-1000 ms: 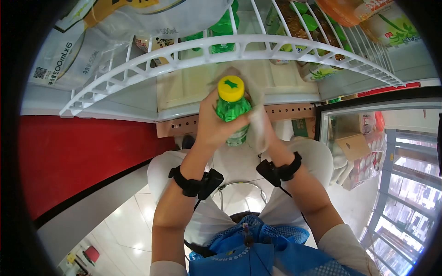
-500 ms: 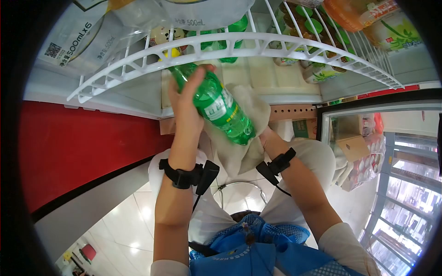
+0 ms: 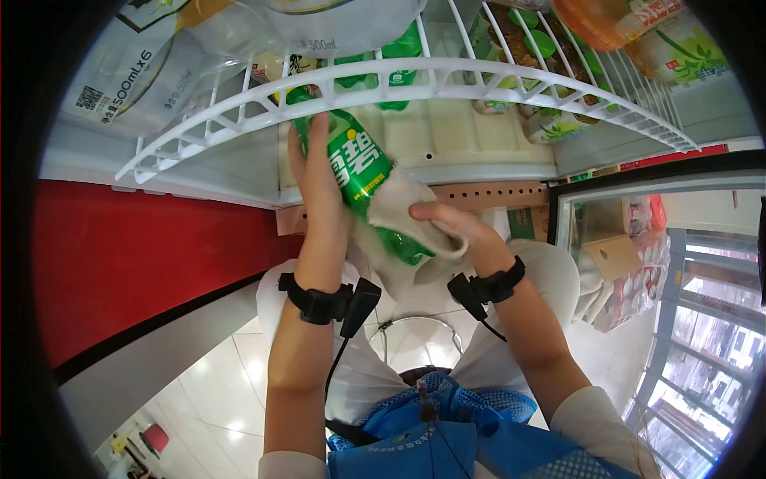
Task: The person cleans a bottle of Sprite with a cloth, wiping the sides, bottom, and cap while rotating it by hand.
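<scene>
My left hand is wrapped round the upper part of a green plastic bottle with a green and white label. The bottle is tilted, its neck under the front rim of the white wire shelf. In my right hand is a pale cloth, pressed on the lower half of the bottle and partly covering it. The thumb of that hand lies on top of the cloth.
Green bottles and drinks with green caps stand under the shelf. Wrapped 500 mL packs sit on it at the left. The open door's black frame is at the right, with cartons beyond.
The bottle has turned so that its label faces up. My right hand has brought the cloth from behind the bottle over its lower half.
</scene>
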Demonstrator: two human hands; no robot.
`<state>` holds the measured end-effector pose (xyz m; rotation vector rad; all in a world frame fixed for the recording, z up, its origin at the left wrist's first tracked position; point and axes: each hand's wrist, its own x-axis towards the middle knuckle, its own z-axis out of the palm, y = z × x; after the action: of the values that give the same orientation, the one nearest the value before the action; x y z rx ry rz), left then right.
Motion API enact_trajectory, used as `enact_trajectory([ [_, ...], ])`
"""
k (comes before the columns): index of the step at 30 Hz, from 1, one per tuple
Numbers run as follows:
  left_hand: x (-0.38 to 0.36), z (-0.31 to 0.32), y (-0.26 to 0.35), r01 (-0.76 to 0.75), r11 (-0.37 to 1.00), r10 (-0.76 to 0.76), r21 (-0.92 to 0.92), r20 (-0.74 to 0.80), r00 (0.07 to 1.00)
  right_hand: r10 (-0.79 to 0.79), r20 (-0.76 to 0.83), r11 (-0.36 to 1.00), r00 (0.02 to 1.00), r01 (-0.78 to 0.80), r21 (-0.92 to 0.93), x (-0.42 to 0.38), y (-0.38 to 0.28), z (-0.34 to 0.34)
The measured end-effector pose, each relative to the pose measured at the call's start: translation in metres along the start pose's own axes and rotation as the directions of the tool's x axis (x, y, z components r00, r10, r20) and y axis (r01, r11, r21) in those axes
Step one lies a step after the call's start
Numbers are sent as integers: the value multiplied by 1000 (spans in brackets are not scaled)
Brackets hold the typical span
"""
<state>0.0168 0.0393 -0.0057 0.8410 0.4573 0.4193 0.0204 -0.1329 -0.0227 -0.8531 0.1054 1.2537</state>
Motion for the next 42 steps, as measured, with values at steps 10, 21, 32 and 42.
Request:
enact_trajectory([
  [10,-14,8,-26,109,993,-112,50,56,992,-504,-77,748,861,390,-537,13,9,4],
  [21,-41,27,-34,30,943,-124,332,265,956,-734,-286,678,616,634,-373,8,-1,14],
  [32,-34,12,-45,320,819,-496,477,307,812,-630,-374,764,681,630,-138,12,-22,-11],
  [42,-43,16,-49,341,806,-538,485,359,763,-523,-336,851,783,498,-167,3,-30,-15],
])
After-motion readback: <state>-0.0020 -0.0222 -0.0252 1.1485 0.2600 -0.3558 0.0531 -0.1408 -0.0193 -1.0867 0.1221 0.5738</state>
